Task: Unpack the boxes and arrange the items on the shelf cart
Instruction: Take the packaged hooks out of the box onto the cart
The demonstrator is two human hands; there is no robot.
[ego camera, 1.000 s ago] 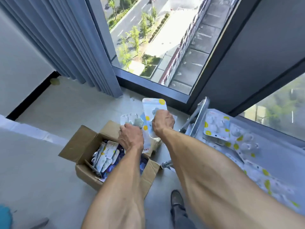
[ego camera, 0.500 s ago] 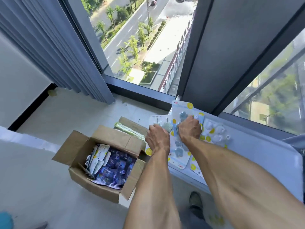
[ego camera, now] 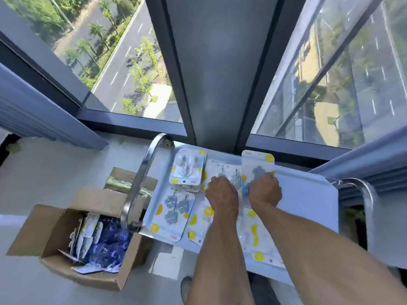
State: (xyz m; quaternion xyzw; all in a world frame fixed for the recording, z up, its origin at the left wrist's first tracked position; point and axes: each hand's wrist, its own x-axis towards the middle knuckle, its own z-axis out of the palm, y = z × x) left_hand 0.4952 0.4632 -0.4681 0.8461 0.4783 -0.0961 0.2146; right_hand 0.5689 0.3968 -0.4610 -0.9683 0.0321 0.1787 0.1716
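Nearby, an open cardboard box (ego camera: 66,219) sits beside the cart's handle (ego camera: 136,183).

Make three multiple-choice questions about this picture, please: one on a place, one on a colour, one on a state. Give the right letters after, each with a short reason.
1. Where does the open cardboard box stand?
A. on the floor, left of the cart
B. on the cart's top tray
C. on the window sill

2. What colour are the round spots on the hook packs?
A. red
B. yellow
C. black

3. What is the right hand doing?
A. hanging idle, apart from the cart
B. holding a hook pack over the tray
C. gripping the cart's handle

Answers: 1 A, the box sits on the pale floor beside the cart's metal handle. 2 B, the flower hook pack on the top tray shows yellow spots. 3 B, its fingers hold the upright hook pack; the left hand holds another pack beside it.
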